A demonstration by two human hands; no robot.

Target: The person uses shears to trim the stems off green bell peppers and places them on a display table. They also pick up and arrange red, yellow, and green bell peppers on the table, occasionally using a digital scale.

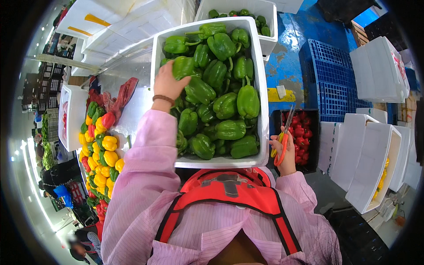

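A white foam box [264,99] full of green bell peppers [217,75] stands directly before me. My left hand [169,81] reaches over the box's left side, its fingers and thumb around a green bell pepper [183,67] that lies at the top of the heap. Several of the peppers have long green stems. Beyond the box's right wall, my right hand [287,154] holds a pair of scissors [282,149] with orange and yellow handles. Their narrow metal blades point up and away from me, nearly together.
Yellow, red and green bell peppers [101,155] are piled at left beside a red mesh bag [121,99] on a metal table [139,82]. A black crate [313,132] of red peppers sits at right, near blue pallets [331,73] and foam boxes [351,152]. A person [87,246] is lower left.
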